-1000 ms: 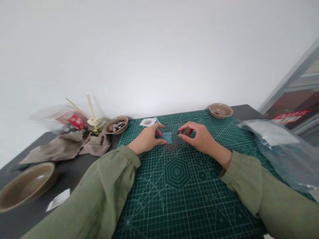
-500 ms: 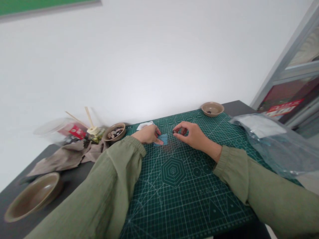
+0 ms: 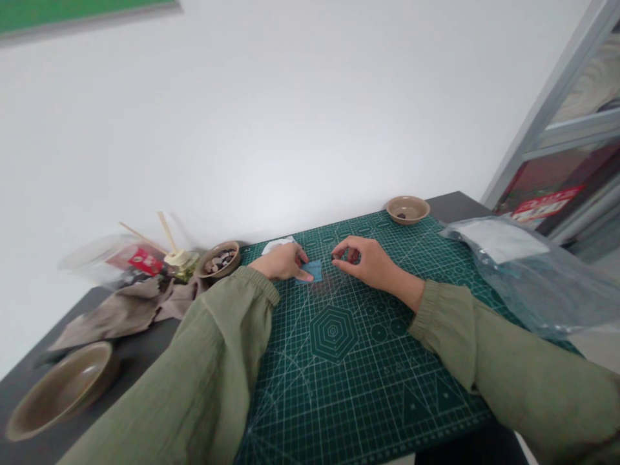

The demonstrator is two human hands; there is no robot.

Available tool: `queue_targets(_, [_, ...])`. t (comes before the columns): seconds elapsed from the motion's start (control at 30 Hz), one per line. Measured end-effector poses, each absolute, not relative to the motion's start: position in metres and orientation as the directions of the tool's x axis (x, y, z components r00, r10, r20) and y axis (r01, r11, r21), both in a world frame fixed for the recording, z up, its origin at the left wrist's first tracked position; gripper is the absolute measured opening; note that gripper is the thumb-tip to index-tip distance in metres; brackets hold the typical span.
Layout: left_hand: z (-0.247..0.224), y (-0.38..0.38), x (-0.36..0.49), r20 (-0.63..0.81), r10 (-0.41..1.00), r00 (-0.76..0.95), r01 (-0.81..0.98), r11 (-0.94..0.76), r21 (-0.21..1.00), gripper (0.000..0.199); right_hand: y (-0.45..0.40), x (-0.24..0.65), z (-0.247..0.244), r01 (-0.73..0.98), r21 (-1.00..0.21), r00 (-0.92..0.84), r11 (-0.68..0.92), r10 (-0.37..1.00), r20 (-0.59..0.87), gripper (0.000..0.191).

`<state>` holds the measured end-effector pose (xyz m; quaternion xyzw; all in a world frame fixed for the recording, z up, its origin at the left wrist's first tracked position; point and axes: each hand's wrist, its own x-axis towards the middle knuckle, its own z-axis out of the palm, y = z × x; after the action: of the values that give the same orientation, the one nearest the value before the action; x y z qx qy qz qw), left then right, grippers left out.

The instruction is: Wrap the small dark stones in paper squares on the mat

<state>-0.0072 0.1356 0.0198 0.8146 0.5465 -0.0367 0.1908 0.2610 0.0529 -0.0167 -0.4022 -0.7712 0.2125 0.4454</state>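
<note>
Mat [image 3: 349, 400] = ref pt. On it, my L hand [image 3: 283, 261] hides pt. of the blue card [image 3: 312, 270] & white paper [image 3: 277, 245]; card's print too small to read. Dark bit [image 3: 335, 256] in my R hand [image 3: 365, 260]: tiny, mostly covered, can't ID. L sleeve [image 3: 208, 349] covers mat's near-L corner, runs off btm edge; R sleeve [image 3: 484, 342] & plastic bag [image 3: 537, 278], R of mat, cut off at R edge. Clear tub [image 3: 92, 258], L of mat: blurry, partly behind cloth [image 3: 116, 310]. Red sign [image 3: 547, 203] beyond mat's R side: txt blurred. Green panel [image 3: 72, 13], high above mat's L: cropped.
</note>
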Motion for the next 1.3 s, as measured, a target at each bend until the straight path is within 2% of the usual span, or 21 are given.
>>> queue_targets(0.13, [0.022, 0.136, -0.007, -0.267, 0.857, 0.441, 0.885, -0.367, 0.286, 0.05, 0.054, 0.261, -0.017, 0.437, -0.685, -0.282, 0.583, 0.812, 0.511, 0.013])
queue_targets(0.2, [0.025, 0.132, -0.007, -0.242, 0.857, 0.454, 0.876, -0.38, 0.299, 0.051, 0.054, 0.261, -0.017, 0.437, -0.686, -0.283, 0.581, 0.813, 0.508, 0.013])
queue_targets(0.33, [0.033, 0.115, -0.009, -0.092, 0.859, 0.503, 0.824, -0.444, 0.353, 0.061, 0.053, 0.261, -0.017, 0.435, -0.689, -0.282, 0.579, 0.815, 0.506, 0.014])
queue_targets(0.43, [0.041, 0.106, -0.008, 0.018, 0.815, 0.579, 0.745, -0.537, 0.395, 0.055, 0.054, 0.262, -0.017, 0.438, -0.69, -0.271, 0.575, 0.817, 0.509, 0.014])
queue_targets(0.5, [0.044, 0.107, -0.005, 0.03, 0.776, 0.63, 0.7, -0.584, 0.41, 0.053, 0.054, 0.262, -0.016, 0.442, -0.691, -0.261, 0.572, 0.819, 0.511, 0.014])
queue_targets(0.63, [0.047, 0.123, 0.005, -0.068, 0.691, 0.72, 0.648, -0.634, 0.423, 0.058, 0.053, 0.263, -0.014, 0.445, -0.689, -0.254, 0.572, 0.818, 0.516, 0.013])
queue_targets(0.77, [0.047, 0.145, 0.017, -0.192, 0.577, 0.794, 0.599, -0.687, 0.412, 0.051, 0.053, 0.264, -0.013, 0.445, -0.686, -0.258, 0.576, 0.816, 0.517, 0.014])
queue_targets(0.97, [0.043, 0.17, 0.029, -0.301, 0.463, 0.834, 0.55, -0.745, 0.377, 0.047, 0.055, 0.264, -0.013, 0.454, -0.685, -0.241, 0.57, 0.819, 0.522, 0.012])
queue_targets(1.17, [0.04, 0.18, 0.035, -0.368, 0.44, 0.819, 0.561, -0.748, 0.354, 0.037, 0.054, 0.264, -0.011, 0.442, -0.69, -0.241, 0.574, 0.816, 0.525, 0.013])
queue_targets(1.3, [0.043, 0.177, 0.033, -0.384, 0.497, 0.779, 0.621, -0.7, 0.354, 0.047, 0.054, 0.264, -0.01, 0.435, -0.691, -0.245, 0.578, 0.814, 0.527, 0.012])
